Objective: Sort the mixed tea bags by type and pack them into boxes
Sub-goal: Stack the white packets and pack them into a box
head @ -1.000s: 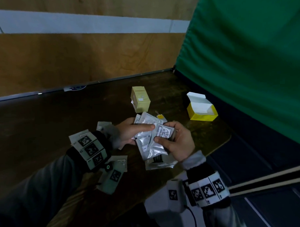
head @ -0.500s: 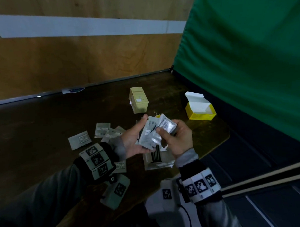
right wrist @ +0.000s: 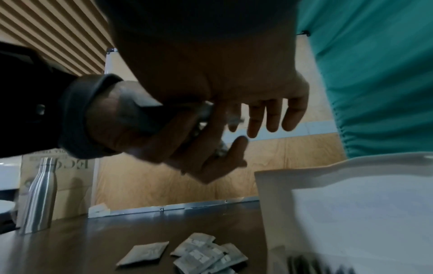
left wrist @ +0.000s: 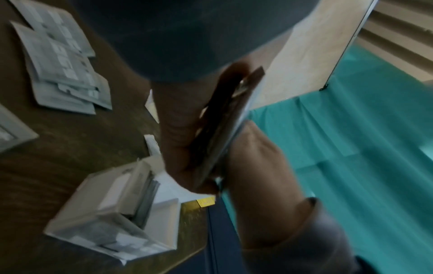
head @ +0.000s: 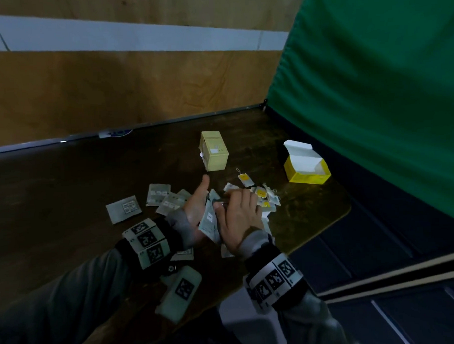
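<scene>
Cradling a stack of silvery foil tea sachets (head: pixel 208 222) edge-up in the curled left hand (head: pixel 194 211), pinching its top with the right hand (head: pixel 239 217), probably squaring it for boxing.

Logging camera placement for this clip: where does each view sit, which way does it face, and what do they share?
Head: above, facing forward and down at the table; shows the left hand and right hand holding a stack of sachets.
Left wrist: looks along the left hand, past the edge-on stack, to the right hand.
Right wrist: low, under the right hand, facing the left hand and its sleeve.
Shared: all three show the stack, the loose sachets and the green curtain.
</scene>
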